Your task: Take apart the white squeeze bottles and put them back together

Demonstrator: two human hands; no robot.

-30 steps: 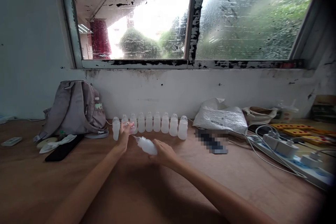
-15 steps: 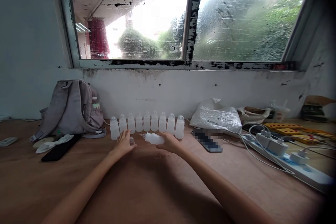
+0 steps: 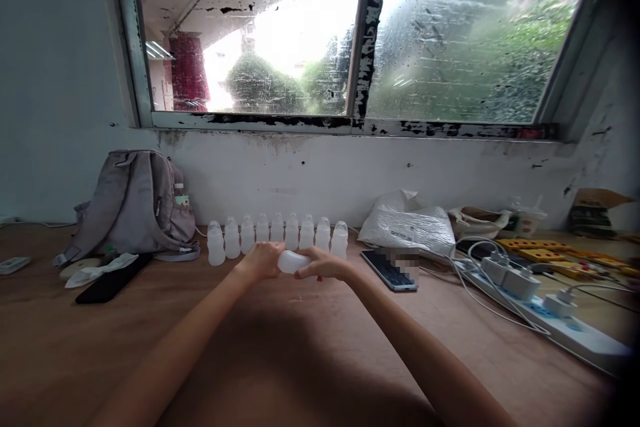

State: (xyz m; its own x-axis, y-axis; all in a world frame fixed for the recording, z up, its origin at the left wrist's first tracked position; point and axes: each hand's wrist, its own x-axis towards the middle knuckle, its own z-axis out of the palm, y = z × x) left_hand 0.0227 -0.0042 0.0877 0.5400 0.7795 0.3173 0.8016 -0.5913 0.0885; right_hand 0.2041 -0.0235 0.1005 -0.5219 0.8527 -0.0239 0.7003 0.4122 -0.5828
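A frosted white bottle (image 3: 292, 262) lies tilted between my two hands, its base toward me. My right hand (image 3: 323, 265) is wrapped round its right side. My left hand (image 3: 263, 260) is closed at the bottle's left end, where its fingers hide the top and whatever they grip there. Behind my hands, several similar bottles with clear caps stand upright in a curved row (image 3: 216, 243) along the wall side of the table.
A grey backpack (image 3: 137, 207) and a black pouch (image 3: 114, 279) with a white tissue are at left. On the right are a phone (image 3: 390, 269), a silvery plastic bag (image 3: 410, 223) and a power strip (image 3: 590, 337) with cables.
My left hand has moved right and closed at the bottle's top end. The small clear cap by it on the table is no longer visible. The bottle's base has turned toward me.
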